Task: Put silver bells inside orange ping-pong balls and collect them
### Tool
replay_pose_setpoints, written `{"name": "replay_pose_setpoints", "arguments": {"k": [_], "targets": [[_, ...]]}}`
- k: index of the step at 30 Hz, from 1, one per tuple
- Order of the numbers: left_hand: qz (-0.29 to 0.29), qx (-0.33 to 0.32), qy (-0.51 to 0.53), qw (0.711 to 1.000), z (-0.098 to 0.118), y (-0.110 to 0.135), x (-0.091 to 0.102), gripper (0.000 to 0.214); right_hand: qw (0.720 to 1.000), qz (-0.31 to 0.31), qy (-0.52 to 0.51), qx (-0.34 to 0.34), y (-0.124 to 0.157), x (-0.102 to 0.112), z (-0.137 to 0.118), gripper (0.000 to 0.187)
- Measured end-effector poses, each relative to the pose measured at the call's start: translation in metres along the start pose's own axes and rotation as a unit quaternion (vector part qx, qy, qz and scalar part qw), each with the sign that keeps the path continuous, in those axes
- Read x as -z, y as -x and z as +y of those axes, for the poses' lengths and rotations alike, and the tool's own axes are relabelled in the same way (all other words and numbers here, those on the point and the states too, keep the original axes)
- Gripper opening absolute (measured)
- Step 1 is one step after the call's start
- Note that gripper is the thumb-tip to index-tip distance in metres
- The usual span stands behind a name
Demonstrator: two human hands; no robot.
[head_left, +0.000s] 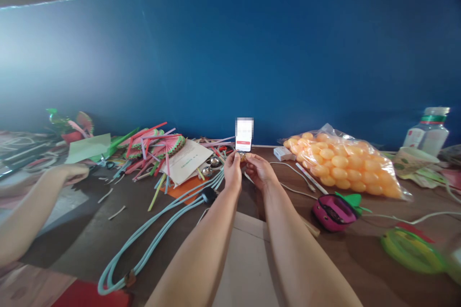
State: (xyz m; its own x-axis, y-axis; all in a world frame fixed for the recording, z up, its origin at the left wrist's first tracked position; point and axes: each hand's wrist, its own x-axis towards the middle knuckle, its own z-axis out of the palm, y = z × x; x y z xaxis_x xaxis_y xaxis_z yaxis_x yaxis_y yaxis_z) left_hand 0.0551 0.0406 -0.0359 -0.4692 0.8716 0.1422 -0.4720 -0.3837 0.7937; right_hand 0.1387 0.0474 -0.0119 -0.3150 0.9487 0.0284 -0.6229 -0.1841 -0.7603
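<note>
My left hand and my right hand are close together at the back middle of the table. Between their fingertips they hold a small shiny metal piece; its kind is too small to tell. Just behind it an upright phone shows a lit screen, partly blurred out. Left of my left hand lie two shiny silver balls. A loop of light blue cords with a black fastener runs from near my left hand toward the front left. Under my forearms lies a cardboard sheet.
At right are a clear bag of orange balls, a magenta pouch, a white cable and a bottle. Colourful strips and a paper are piled at left. Another person's arm reaches in there. A blue wall stands behind.
</note>
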Motion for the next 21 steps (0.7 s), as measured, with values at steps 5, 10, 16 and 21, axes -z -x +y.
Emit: {"name": "replay_pose_setpoints", "arguments": {"k": [5, 10, 16, 21], "targets": [[0.001, 0.000, -0.001, 1.000, -0.0002, 0.0001, -0.0003, 0.042, 1.000, 0.004, 0.003, 0.004, 0.0009, -0.0006, -0.0001, 0.033], [0.000, -0.010, -0.005, 1.000, 0.0022, 0.0013, -0.0005, 0.039, 1.000, 0.007, 0.011, 0.009, 0.0005, -0.0006, 0.0006, 0.035], [0.002, -0.023, -0.041, 0.999, 0.0023, 0.0009, 0.0014, 0.038, 0.999, 0.019, 0.028, 0.017, -0.0006, -0.0017, 0.0006, 0.034], [0.005, -0.039, -0.062, 0.997, -0.0004, -0.0010, 0.0038, 0.036, 0.998, 0.034, 0.046, 0.016, -0.0003, -0.0014, 0.0011, 0.034]]}}
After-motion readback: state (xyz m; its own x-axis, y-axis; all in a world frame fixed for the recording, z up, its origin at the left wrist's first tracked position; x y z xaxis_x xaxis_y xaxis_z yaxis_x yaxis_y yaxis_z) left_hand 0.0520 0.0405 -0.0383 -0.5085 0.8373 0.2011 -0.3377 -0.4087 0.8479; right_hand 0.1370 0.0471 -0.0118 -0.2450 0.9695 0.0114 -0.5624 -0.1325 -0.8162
